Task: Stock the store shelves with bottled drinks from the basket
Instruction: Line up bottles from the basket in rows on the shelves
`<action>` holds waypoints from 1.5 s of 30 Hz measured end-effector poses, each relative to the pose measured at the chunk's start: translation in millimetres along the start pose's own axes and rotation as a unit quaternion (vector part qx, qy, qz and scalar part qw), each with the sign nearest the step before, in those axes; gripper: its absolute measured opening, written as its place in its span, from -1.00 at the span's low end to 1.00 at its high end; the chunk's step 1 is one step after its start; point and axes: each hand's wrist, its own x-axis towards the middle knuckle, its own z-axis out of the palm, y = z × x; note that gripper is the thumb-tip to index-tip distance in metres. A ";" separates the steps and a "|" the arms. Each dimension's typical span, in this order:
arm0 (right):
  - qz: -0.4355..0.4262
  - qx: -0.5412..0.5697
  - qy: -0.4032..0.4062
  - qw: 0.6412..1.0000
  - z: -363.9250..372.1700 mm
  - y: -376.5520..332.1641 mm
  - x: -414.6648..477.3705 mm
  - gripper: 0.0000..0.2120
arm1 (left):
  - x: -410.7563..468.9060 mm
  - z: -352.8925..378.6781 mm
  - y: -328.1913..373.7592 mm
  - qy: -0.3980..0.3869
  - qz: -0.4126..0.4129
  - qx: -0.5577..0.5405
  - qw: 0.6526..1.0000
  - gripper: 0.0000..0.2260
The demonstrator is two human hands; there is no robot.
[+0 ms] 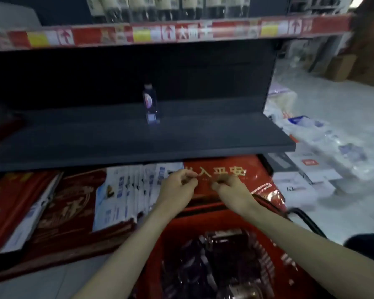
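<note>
This is a shop aisle. Dark metal shelving (138, 145) carries a red price-label strip (160, 34) along its upper edge, with rows of labelled bottles (164, 7) above it. A red shopping basket (283, 262) holds bottled drinks (214, 266), while wrapped stock (337, 145) and cardboard boxes (341, 67) lie on the floor (343, 100) nearby.

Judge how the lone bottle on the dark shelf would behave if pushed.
The bottle stands tall, narrow and unsupported, so a high push probably tips it. The shelf looks flat and smooth; a low push may slide it.
</note>
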 end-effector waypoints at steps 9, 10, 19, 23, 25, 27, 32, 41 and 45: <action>0.118 -0.142 -0.066 0.981 -2.7 160.2 -67.7 -0.86 | -26.1 94.6 -78.6 -0.173 -0.091 0.116 0.974 -0.84; 0.132 -0.158 -0.080 0.975 -4.7 170.7 -70.0 -0.85 | -26.7 99.1 -87.8 -0.175 -0.106 0.134 0.970 -0.84; 0.225 -0.270 -0.187 0.917 -3.9 222.8 -49.1 -0.59 | -35.2 122.7 -138.3 -0.156 -0.130 0.220 0.954 -0.55; 0.317 -0.235 -0.175 0.902 9.9 259.2 -32.7 -0.49 | -27.0 138.9 -137.2 -0.186 -0.069 0.280 0.939 -0.41; 0.308 -0.261 -0.224 0.887 22.6 268.7 -27.9 -0.47 | -18.6 149.4 -137.2 -0.213 -0.034 0.317 0.924 -0.39; 0.328 -0.245 -0.228 0.884 30.7 272.2 -27.6 -0.45 | -9.9 160.2 -139.3 -0.244 -0.016 0.353 0.903 -0.35; 0.322 -0.252 -0.249 0.878 42.9 284.1 -25.2 -0.57 | 4.5 183.8 -149.6 -0.305 0.001 0.436 0.847 -0.20; 0.387 -0.257 -0.318 0.827 76.6 285.4 -11.6 -0.39 | -2.7 215.2 -158.3 -0.202 0.014 0.465 0.862 -0.38; 0.387 -0.251 -0.335 0.822 83.2 286.6 -13.8 -0.31 | -11.4 220.0 -163.2 -0.156 0.027 0.464 0.872 -0.44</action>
